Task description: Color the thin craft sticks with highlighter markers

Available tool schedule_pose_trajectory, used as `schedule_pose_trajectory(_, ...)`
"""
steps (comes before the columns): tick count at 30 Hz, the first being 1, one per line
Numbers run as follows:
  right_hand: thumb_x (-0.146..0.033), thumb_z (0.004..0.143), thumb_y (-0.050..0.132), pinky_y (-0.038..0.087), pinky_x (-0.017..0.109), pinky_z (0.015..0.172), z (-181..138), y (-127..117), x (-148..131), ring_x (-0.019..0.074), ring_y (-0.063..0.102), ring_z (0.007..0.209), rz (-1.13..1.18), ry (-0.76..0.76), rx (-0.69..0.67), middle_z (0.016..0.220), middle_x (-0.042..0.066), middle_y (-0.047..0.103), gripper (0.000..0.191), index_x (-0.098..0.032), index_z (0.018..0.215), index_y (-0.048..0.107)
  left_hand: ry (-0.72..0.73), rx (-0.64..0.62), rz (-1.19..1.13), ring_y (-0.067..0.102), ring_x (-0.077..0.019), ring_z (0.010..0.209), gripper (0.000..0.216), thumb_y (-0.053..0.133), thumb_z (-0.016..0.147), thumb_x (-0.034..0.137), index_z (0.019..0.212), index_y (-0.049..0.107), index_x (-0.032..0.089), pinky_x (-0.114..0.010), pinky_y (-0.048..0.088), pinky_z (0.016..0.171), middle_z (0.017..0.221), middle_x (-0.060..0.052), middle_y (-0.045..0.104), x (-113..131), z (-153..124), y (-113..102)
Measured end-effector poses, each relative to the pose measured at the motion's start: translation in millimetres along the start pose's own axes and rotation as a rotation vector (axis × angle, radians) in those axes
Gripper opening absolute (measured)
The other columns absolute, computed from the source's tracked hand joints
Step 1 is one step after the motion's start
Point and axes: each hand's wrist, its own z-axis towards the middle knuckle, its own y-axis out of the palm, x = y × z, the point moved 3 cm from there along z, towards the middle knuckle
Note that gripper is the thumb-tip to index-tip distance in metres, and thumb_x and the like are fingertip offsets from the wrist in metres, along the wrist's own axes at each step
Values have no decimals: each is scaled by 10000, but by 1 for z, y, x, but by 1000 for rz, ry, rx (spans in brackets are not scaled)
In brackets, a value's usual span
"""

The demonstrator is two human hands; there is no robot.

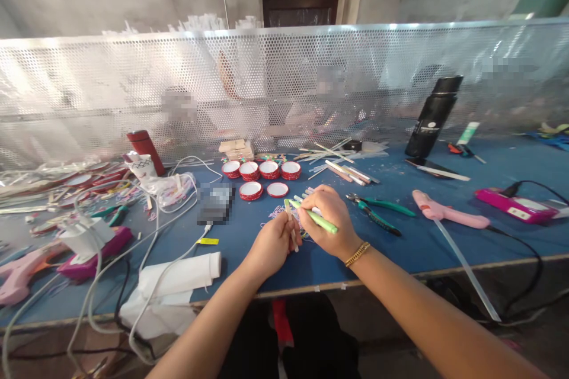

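My right hand (332, 216) is closed around a light green marker (323, 224), its tip end pointing left. That end meets the top of a thin pale flat stick (294, 244), which my left hand (272, 244) pinches upright between its fingers. Contact between marker and stick cannot be made out for certain. Behind both hands lies a small heap of purple and white string-like bits (278, 211), partly hidden by the fingers. A few more markers (307, 192) show just beyond my right hand.
Stacks of red-rimmed round white lids (269, 169) stand ahead. Green-handled pliers (391, 207), a pink glue gun (448, 212) and a black flask (433, 118) are at right. A white roll (178, 275), cables and a red flask (146, 151) are at left. Perforated metal screen (293, 77) behind.
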Motion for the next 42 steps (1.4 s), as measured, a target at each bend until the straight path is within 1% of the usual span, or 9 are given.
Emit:
schedule_pose_trajectory(7, -156, 891, 589, 479, 418, 808, 0, -1, -1, 163, 563, 627, 17, -30, 15, 686, -26, 623, 142, -250, 823, 508, 3, 2, 8, 508, -117, 540, 338, 322, 1038, 338, 772, 491, 217, -257, 410, 559, 663, 17, 589, 1, -1, 0)
schedule_pose_trajectory(13, -166, 899, 575, 476, 421, 809, 0, 0, -2, 159, 537, 609, 14, -18, -16, 666, -26, 608, 154, -247, 791, 501, -3, -2, -6, 503, -121, 540, 336, 325, 1035, 348, 771, 488, 218, -258, 405, 552, 666, 14, 584, 1, 0, 1)
schedule_pose_trajectory(18, -169, 898, 580, 475, 413, 799, 0, 0, -1, 160, 541, 613, 8, -8, -1, 673, -22, 617, 149, -247, 793, 508, -2, -1, -6, 508, -119, 543, 349, 332, 1035, 371, 769, 496, 215, -255, 410, 558, 663, 14, 584, 2, -1, 0)
schedule_pose_trajectory(25, -171, 897, 582, 471, 411, 810, 2, 0, -2, 163, 558, 619, 16, -2, -15, 671, -25, 620, 151, -248, 787, 511, 8, 1, -4, 507, -117, 536, 320, 326, 1036, 332, 784, 487, 218, -253, 407, 549, 663, 19, 586, 1, 0, 0)
schedule_pose_trajectory(29, -168, 903, 561, 467, 413, 816, 1, 0, -2, 154, 538, 599, 21, -6, -51, 662, -30, 610, 160, -246, 775, 506, 0, 4, -16, 509, -115, 542, 303, 335, 1033, 321, 789, 481, 217, -253, 412, 555, 673, 19, 587, 2, 0, 1)
schedule_pose_trajectory(34, -169, 891, 572, 474, 413, 801, 1, -2, -3, 156, 526, 595, 20, -13, 8, 656, -28, 600, 160, -246, 774, 495, -6, 4, -12, 505, -117, 539, 328, 333, 1039, 345, 785, 495, 215, -253, 406, 546, 658, 17, 582, 2, -1, 1)
schedule_pose_trajectory(39, -155, 889, 558, 472, 406, 806, 2, -1, -6, 156, 543, 599, 23, -23, -44, 650, -30, 598, 173, -248, 758, 492, 39, 1, -13, 504, -116, 538, 315, 337, 1037, 317, 768, 471, 222, -251, 411, 553, 651, 23, 573, 3, -1, 0)
schedule_pose_trajectory(42, -164, 895, 548, 471, 404, 815, 2, 0, -6, 154, 545, 599, 16, -19, -62, 643, -33, 595, 175, -249, 753, 493, 46, 3, -12, 505, -115, 538, 319, 339, 1038, 329, 763, 463, 225, -248, 411, 555, 646, 27, 568, 3, -1, 0)
